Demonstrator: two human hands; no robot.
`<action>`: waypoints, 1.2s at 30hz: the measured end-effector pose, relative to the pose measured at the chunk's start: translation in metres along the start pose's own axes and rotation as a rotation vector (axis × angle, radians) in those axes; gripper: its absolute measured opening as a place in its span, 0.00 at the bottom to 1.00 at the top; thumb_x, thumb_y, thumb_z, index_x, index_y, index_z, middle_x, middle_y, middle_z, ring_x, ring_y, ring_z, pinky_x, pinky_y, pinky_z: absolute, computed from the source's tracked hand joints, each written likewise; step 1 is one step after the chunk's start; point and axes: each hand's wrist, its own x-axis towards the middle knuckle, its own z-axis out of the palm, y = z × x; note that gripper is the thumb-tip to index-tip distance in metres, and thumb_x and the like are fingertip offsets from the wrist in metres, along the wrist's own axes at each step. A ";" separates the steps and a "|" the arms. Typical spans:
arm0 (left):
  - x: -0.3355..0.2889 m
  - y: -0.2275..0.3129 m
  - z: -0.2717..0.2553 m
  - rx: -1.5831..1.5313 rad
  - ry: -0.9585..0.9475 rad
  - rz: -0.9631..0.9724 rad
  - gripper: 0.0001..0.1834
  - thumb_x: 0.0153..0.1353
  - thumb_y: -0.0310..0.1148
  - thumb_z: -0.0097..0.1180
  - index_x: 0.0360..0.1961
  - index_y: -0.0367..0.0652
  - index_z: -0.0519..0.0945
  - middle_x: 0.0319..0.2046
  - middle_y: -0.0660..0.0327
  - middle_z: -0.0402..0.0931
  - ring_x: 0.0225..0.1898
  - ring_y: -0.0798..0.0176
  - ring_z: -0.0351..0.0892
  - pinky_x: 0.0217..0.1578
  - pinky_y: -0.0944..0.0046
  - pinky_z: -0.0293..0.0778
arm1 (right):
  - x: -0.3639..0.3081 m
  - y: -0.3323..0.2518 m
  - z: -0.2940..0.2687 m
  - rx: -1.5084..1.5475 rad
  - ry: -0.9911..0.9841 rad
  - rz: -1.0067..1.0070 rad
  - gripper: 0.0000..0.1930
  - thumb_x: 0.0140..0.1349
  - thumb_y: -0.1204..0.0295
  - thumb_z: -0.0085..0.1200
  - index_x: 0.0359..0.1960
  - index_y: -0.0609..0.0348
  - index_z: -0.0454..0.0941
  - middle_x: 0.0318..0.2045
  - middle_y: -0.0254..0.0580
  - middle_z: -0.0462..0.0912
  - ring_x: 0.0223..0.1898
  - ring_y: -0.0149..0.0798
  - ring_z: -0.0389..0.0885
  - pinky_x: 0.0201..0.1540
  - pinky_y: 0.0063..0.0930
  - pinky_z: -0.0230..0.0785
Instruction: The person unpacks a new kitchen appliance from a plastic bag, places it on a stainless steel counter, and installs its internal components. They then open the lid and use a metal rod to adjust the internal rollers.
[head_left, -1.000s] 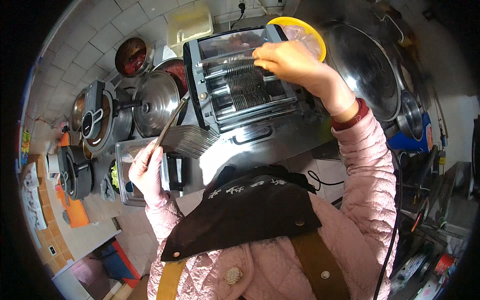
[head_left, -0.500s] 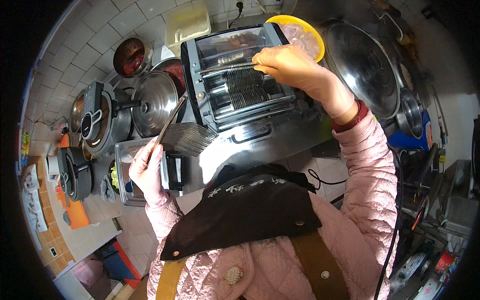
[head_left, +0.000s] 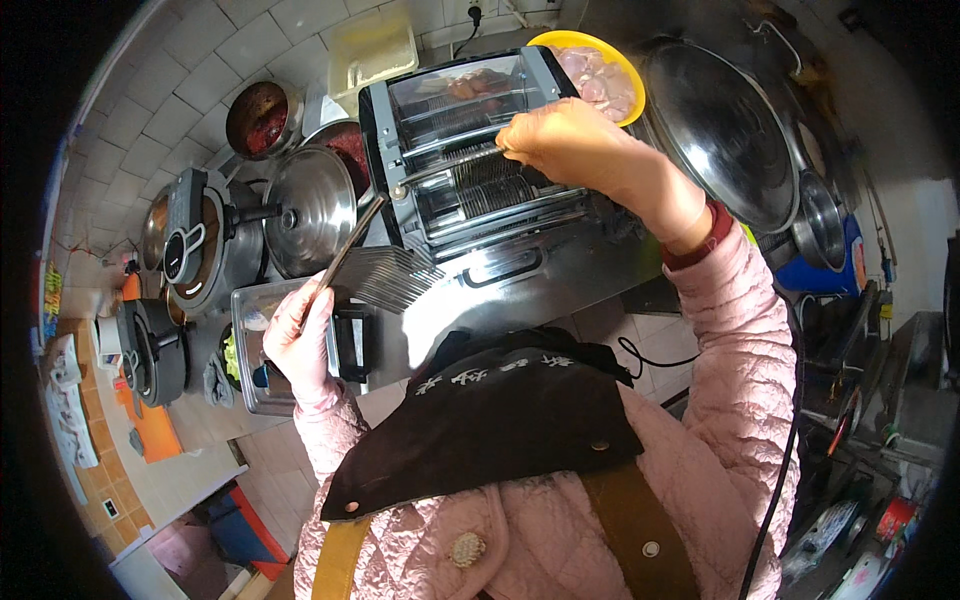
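Before me stands a meat slicing machine (head_left: 395, 120) with a dark frame, a clear back cover and rollers of closely set round blades (head_left: 490, 195). My left hand (head_left: 300, 340) is closed on the bar of a metal comb (head_left: 385, 278), whose long curved tines reach toward the machine's front. Over the rollers, my gloved right hand (head_left: 570, 145) pinches the right part of a second comb's metal bar (head_left: 450, 170). That comb's tines are hard to tell from the blades, and my fingers hide the bar's right end.
A yellow bowl of pale raw meat (head_left: 605, 85) stands behind the machine's right side. Large metal lids (head_left: 720, 140) lie right; a domed lid (head_left: 310, 210), a pot of red food (head_left: 262, 120) and dark cookers (head_left: 205, 240) sit left. A clear bin (head_left: 265, 400) is below my left hand.
The second comb's bar has swung at its left end toward me, down over the rollers, with my right hand slightly lower. My left hand and its comb have shifted slightly right.
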 end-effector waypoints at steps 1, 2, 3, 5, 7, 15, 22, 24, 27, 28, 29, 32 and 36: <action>0.000 0.001 0.000 0.008 -0.007 0.008 0.14 0.53 0.17 0.68 0.43 0.34 0.86 0.38 0.58 0.85 0.40 0.69 0.81 0.45 0.71 0.74 | 0.003 0.003 0.000 -0.013 0.072 -0.042 0.01 0.59 0.75 0.55 0.32 0.57 0.78 0.29 0.46 0.82 0.34 0.52 0.84 0.34 0.40 0.76; 0.000 0.002 -0.001 0.033 -0.013 0.019 0.14 0.53 0.17 0.68 0.43 0.34 0.86 0.38 0.58 0.85 0.40 0.69 0.81 0.45 0.71 0.75 | 0.005 0.005 0.001 -0.033 0.130 -0.069 0.01 0.58 0.76 0.55 0.32 0.57 0.78 0.29 0.46 0.82 0.34 0.51 0.84 0.34 0.40 0.76; 0.000 0.003 -0.002 0.059 -0.015 0.030 0.14 0.53 0.17 0.68 0.42 0.34 0.86 0.38 0.58 0.85 0.40 0.69 0.81 0.45 0.71 0.75 | 0.005 0.006 0.003 -0.130 0.170 -0.096 0.02 0.57 0.77 0.55 0.31 0.56 0.78 0.28 0.45 0.82 0.33 0.49 0.84 0.33 0.38 0.76; -0.001 0.003 -0.003 0.017 0.004 0.008 0.13 0.53 0.17 0.68 0.42 0.34 0.86 0.38 0.58 0.85 0.40 0.68 0.81 0.45 0.70 0.75 | 0.004 0.007 0.009 -0.327 0.264 -0.137 0.03 0.53 0.78 0.55 0.28 0.56 0.78 0.25 0.43 0.81 0.30 0.45 0.86 0.31 0.35 0.77; -0.002 0.003 -0.004 0.008 0.017 -0.005 0.13 0.53 0.17 0.68 0.42 0.34 0.86 0.38 0.59 0.85 0.40 0.68 0.81 0.46 0.69 0.74 | 0.002 0.005 0.016 -0.228 0.158 -0.086 0.02 0.53 0.78 0.56 0.28 0.56 0.78 0.25 0.44 0.81 0.30 0.45 0.86 0.31 0.34 0.77; 0.000 0.003 -0.004 0.086 -0.002 0.044 0.14 0.53 0.16 0.68 0.42 0.33 0.86 0.37 0.60 0.85 0.39 0.71 0.81 0.46 0.71 0.73 | -0.013 -0.014 0.010 -0.038 -0.022 -0.043 0.02 0.53 0.75 0.57 0.29 0.56 0.79 0.26 0.42 0.81 0.31 0.47 0.85 0.32 0.38 0.76; 0.000 0.000 -0.002 0.003 0.012 -0.020 0.15 0.55 0.17 0.67 0.45 0.35 0.86 0.42 0.58 0.85 0.44 0.68 0.81 0.50 0.69 0.75 | -0.010 -0.006 0.012 -0.218 0.055 -0.064 0.03 0.53 0.74 0.57 0.30 0.54 0.80 0.26 0.41 0.81 0.31 0.47 0.84 0.34 0.36 0.75; -0.001 0.001 -0.001 0.026 0.001 -0.008 0.15 0.54 0.17 0.67 0.44 0.34 0.86 0.41 0.58 0.85 0.42 0.68 0.81 0.49 0.69 0.74 | -0.007 -0.002 0.016 -0.259 0.094 -0.045 0.03 0.53 0.74 0.58 0.30 0.53 0.79 0.25 0.40 0.81 0.31 0.46 0.84 0.34 0.35 0.74; -0.002 0.003 -0.001 0.019 0.003 -0.012 0.14 0.54 0.16 0.67 0.43 0.33 0.86 0.38 0.59 0.85 0.40 0.70 0.80 0.47 0.70 0.74 | -0.008 -0.006 0.022 -0.270 0.197 -0.050 0.02 0.52 0.73 0.58 0.28 0.51 0.78 0.24 0.38 0.79 0.30 0.44 0.83 0.33 0.33 0.73; -0.002 0.003 -0.001 -0.001 0.012 -0.030 0.14 0.54 0.16 0.67 0.43 0.33 0.86 0.38 0.59 0.85 0.40 0.70 0.80 0.47 0.70 0.74 | -0.009 -0.008 0.023 -0.298 0.229 -0.046 0.02 0.52 0.73 0.58 0.28 0.50 0.77 0.23 0.37 0.78 0.29 0.43 0.82 0.33 0.33 0.73; -0.002 0.003 -0.002 -0.019 0.021 -0.046 0.14 0.54 0.16 0.67 0.43 0.33 0.86 0.38 0.59 0.85 0.40 0.70 0.80 0.47 0.70 0.73 | -0.010 -0.010 0.023 -0.328 0.251 -0.021 0.03 0.53 0.72 0.58 0.27 0.50 0.76 0.23 0.36 0.77 0.28 0.42 0.81 0.32 0.32 0.72; -0.002 0.000 -0.003 -0.029 0.032 -0.046 0.15 0.53 0.16 0.67 0.44 0.33 0.86 0.38 0.59 0.85 0.40 0.70 0.80 0.46 0.71 0.73 | -0.011 -0.014 0.020 -0.498 0.382 -0.049 0.03 0.53 0.71 0.56 0.27 0.48 0.75 0.21 0.33 0.74 0.25 0.37 0.79 0.30 0.29 0.70; 0.000 -0.003 -0.003 0.033 0.012 -0.007 0.15 0.53 0.17 0.68 0.43 0.34 0.86 0.38 0.59 0.85 0.40 0.69 0.81 0.46 0.70 0.73 | -0.010 -0.005 0.010 -0.485 0.453 -0.023 0.03 0.55 0.71 0.54 0.28 0.46 0.74 0.22 0.31 0.73 0.25 0.34 0.78 0.29 0.27 0.69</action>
